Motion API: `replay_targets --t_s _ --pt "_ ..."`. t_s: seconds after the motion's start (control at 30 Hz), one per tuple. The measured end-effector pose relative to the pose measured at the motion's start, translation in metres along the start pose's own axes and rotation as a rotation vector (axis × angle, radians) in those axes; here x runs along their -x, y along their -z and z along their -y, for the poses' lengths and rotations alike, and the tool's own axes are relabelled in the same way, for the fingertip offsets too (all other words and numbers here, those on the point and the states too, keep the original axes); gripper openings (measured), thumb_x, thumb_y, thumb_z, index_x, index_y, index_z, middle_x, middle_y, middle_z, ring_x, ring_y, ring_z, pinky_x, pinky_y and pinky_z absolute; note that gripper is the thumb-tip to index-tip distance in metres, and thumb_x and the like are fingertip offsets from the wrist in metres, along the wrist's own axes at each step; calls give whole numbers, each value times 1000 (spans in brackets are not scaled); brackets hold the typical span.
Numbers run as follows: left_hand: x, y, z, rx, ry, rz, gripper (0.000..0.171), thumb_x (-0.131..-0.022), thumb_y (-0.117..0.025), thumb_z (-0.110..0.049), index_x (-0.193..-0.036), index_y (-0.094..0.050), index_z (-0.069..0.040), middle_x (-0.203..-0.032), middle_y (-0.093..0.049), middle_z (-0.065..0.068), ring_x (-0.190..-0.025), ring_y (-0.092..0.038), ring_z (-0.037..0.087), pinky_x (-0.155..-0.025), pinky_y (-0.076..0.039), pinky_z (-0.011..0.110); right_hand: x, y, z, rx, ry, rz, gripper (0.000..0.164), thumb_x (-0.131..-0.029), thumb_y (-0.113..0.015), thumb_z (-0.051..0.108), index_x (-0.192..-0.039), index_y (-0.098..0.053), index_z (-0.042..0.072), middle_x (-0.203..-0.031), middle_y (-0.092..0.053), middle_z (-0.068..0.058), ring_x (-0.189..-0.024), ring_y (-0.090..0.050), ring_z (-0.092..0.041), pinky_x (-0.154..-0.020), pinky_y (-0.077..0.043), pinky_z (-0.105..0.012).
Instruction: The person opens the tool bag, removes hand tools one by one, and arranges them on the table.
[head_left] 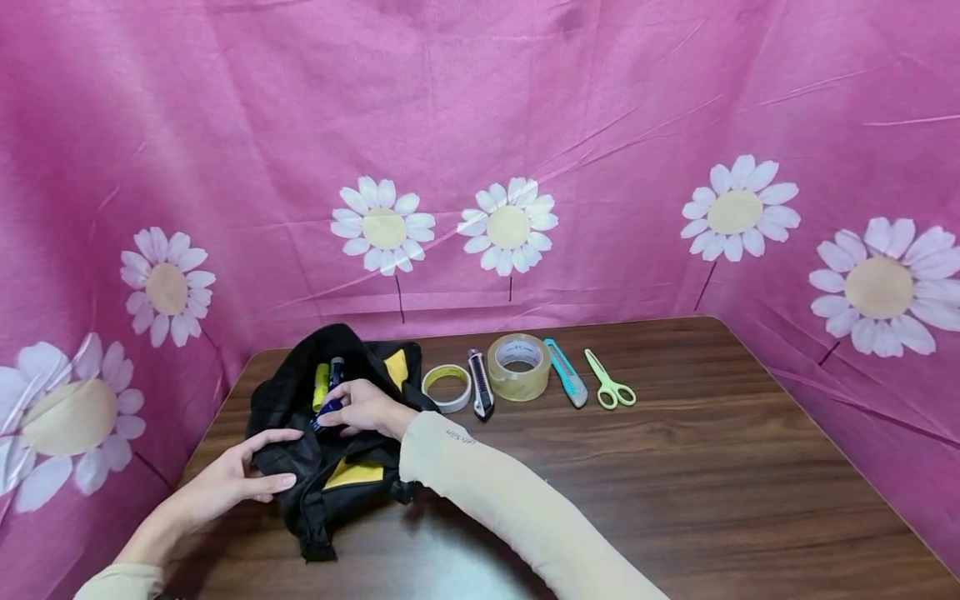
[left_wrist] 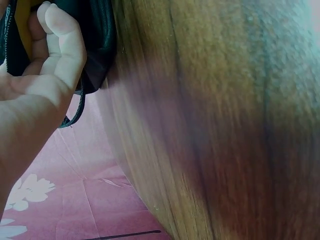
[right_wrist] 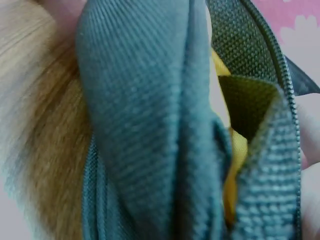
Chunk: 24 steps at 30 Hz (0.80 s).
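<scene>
A black fabric bag [head_left: 307, 508] with yellow panels lies unzipped at the left of the table, its mouth spread. My right hand [head_left: 367, 407] reaches into the mouth and grips a dark blue cylindrical item [head_left: 327, 408] with a dark grey end. Beside that item, a yellow-green cylinder [head_left: 321, 385] lies inside the bag. At the bag's near left edge, my left hand [head_left: 236, 477] holds the fabric between fingers and thumb. The left wrist view has the curled fingers against the bag [left_wrist: 95, 45]. Bag cloth [right_wrist: 140, 120] fills most of the right wrist view and hides much of the right hand.
Right of the bag, in a row, lie a white tape roll [head_left: 447, 405], a dark-and-white box cutter [head_left: 480, 387], a clear packing tape roll [head_left: 517, 385], a teal box cutter [head_left: 567, 377] and light green scissors [head_left: 611, 387]. A pink flowered curtain [head_left: 600, 125] surrounds the wooden table [head_left: 712, 467].
</scene>
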<state>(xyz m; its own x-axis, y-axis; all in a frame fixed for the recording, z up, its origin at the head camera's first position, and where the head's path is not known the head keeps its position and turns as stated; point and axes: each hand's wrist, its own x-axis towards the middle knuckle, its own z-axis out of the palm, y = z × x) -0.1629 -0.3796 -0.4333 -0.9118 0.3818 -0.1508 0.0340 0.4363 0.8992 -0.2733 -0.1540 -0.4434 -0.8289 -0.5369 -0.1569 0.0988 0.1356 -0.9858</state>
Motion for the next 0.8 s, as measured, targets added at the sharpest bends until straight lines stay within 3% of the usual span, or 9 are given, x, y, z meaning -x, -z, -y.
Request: replay_targets --t_s 0.23,0.4,0.53,0.63,0.8 --pt "-2 -3 -1 -15 9 -3 60 -96 -70 -12 -149 -41 -5 -116 -56 18 -91 -64 14 -73 -58 39 11 9 17 22 98 43 30 -92 -77 9 -120 -66 5 -94 -62 -3 -80 -68 -14 -73 -60 -35" --pt "-2 -3 -1 -17 21 5 59 -97 -69 -13 -148 -41 -5 -116 -56 20 -92 -64 15 -75 -58 40 21 15 36 -60 156 104 33 -94 -74 13 -125 -66 6 -99 -62 -4 -80 -68 -13 -70 -61 -34" --pt "-1 -2 -1 -21 25 -10 57 -96 -70 -13 -147 -43 -8 -128 -47 25 -94 -63 15 -74 -58 40 30 20 50 -170 160 164 40 -96 -72 13 -134 -61 4 -101 -66 -5 -83 -69 -15 -71 -61 -36" --pt "-1 -3 -2 -17 28 -17 57 -96 -70 -13 -146 -44 -8 -134 -41 27 -95 -62 15 -75 -58 40 40 26 57 -193 155 218 43 -98 -69 14 -139 -57 4 -103 -67 -5 -85 -70 -19 -73 -61 -37" --pt "-3 -3 -2 -13 28 0 59 -96 -70 -13 -148 -42 -6 -124 -50 23 -93 -62 14 -74 -57 39 55 43 67 -184 158 268 42 -100 -67 16 -140 -57 6 -105 -67 -7 -88 -70 -22 -77 -60 -40"
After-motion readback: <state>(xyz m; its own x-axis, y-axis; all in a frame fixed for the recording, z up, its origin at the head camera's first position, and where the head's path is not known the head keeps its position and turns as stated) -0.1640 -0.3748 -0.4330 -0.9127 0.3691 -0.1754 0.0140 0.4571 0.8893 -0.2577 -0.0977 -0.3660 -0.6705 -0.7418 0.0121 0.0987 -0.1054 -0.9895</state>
